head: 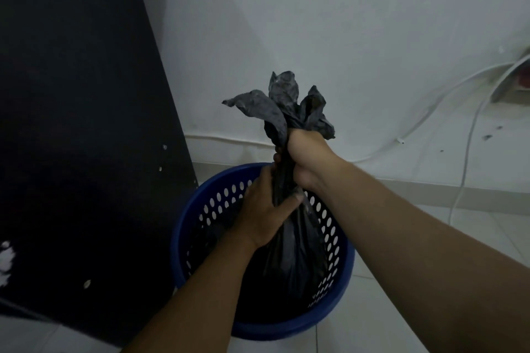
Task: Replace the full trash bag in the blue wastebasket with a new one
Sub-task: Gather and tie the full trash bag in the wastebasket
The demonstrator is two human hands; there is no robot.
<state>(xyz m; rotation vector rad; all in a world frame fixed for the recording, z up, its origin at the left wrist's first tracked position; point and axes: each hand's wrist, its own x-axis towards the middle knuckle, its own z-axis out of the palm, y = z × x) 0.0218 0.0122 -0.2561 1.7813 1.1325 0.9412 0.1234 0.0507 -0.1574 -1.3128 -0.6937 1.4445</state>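
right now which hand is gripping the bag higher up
The right hand: it is clenched round the neck of the trash bag just under the loose top. The left hand holds the neck lower down, closer to the blue wastebasket.

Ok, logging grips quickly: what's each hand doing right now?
Left hand: closed around the neck of the black trash bag.
Right hand: closed around that neck, higher up.

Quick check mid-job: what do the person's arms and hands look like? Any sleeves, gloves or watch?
The left forearm and right forearm are bare up to the frame edge; no sleeve shows. The left hand and right hand wear no gloves. No watch, band or ring is visible on either wrist or hand, though the light is dim.
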